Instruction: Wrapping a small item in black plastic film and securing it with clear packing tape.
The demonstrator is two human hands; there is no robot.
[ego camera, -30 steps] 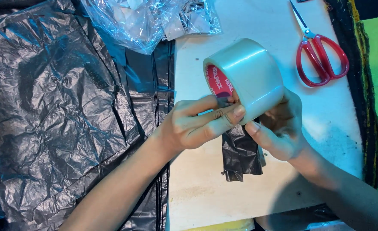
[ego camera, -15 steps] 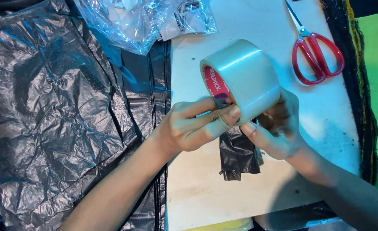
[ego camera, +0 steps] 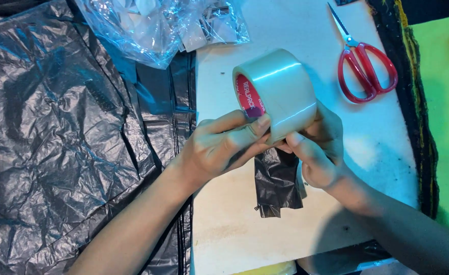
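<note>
A small packing or craft workbench is indicated — not a kitchen or office. A bare pale board (ego camera: 387, 147) serves as the work surface; crumpled black plastic sheeting (ego camera: 56, 142) is spread at 9 o'clock, a clear bag of small packets (ego camera: 153, 25) at 11 o'clock, red-handled scissors (ego camera: 364, 63) at 1 o'clock — packaging materials throughout.

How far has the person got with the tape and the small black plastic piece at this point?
Done: a small folded black plastic piece lies on the white board, with no tape visible on it. In hand: both the left hand and the right hand hold the roll of clear tape, fingertips at its lower edge. Left: no strip is pulled free, and the red scissors lie untouched.
</note>
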